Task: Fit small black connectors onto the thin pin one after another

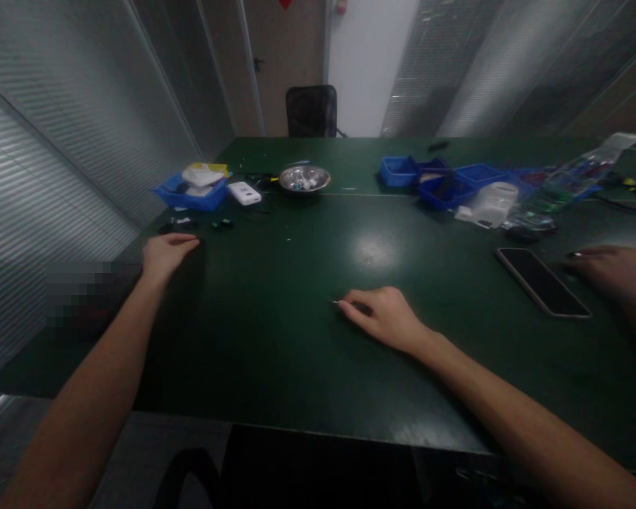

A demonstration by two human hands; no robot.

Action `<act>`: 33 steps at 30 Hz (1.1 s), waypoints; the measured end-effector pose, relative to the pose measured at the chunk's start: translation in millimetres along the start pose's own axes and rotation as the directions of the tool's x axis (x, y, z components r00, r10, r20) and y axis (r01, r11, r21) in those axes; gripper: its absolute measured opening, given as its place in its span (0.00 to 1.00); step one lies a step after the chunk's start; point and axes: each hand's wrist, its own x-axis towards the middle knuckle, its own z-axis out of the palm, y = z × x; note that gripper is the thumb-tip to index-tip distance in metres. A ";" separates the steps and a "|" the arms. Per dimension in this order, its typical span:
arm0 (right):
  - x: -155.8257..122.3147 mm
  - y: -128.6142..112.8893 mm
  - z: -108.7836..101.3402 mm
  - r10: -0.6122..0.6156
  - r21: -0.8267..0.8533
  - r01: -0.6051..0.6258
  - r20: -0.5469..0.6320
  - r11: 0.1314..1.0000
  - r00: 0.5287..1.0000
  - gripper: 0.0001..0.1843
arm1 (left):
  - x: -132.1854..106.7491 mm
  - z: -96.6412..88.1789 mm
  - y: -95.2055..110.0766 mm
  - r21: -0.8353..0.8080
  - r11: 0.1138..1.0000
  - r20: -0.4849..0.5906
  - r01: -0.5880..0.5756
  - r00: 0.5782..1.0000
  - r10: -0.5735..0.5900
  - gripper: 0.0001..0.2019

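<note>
My left hand [165,256] is at the left of the green table [275,353], its thumb and fingers pinched together. A tiny dark bit shows at its fingertips, too small to name. Just beyond it are small dark parts [222,224] and a black piece [177,225]. Near the table's middle rests my right hand [384,314], thumb and index finger closed on a small thin metallic piece [336,302]. Only the tip of that piece sticks out to the left; its kind cannot be made out.
Toward the back are a blue bin [198,198], a white device [244,193] and a metal bowl [304,180] with small parts. Blue trays [445,191], a plastic bottle [567,184] and a phone [541,283] lie to the right. Another person's hand [612,272] is at the right edge.
</note>
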 end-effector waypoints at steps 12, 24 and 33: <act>-0.5 1.2 -0.3 -0.003 0.008 0.003 0.004 1.000 1.000 0.21 | 6.4 2.5 -8.3 0.028 0.983 0.124 -0.183 0.976 0.178 0.24; 0.3 3.9 3.0 -0.007 -0.009 0.007 0.001 1.000 1.000 0.21 | 6.0 -4.5 -2.8 0.056 0.966 0.266 -0.254 0.936 0.231 0.24; -0.8 1.4 -0.8 -0.005 0.000 0.005 0.009 1.000 1.000 0.21 | 12.5 -3.7 -13.0 0.031 0.957 0.256 -0.288 0.928 0.271 0.24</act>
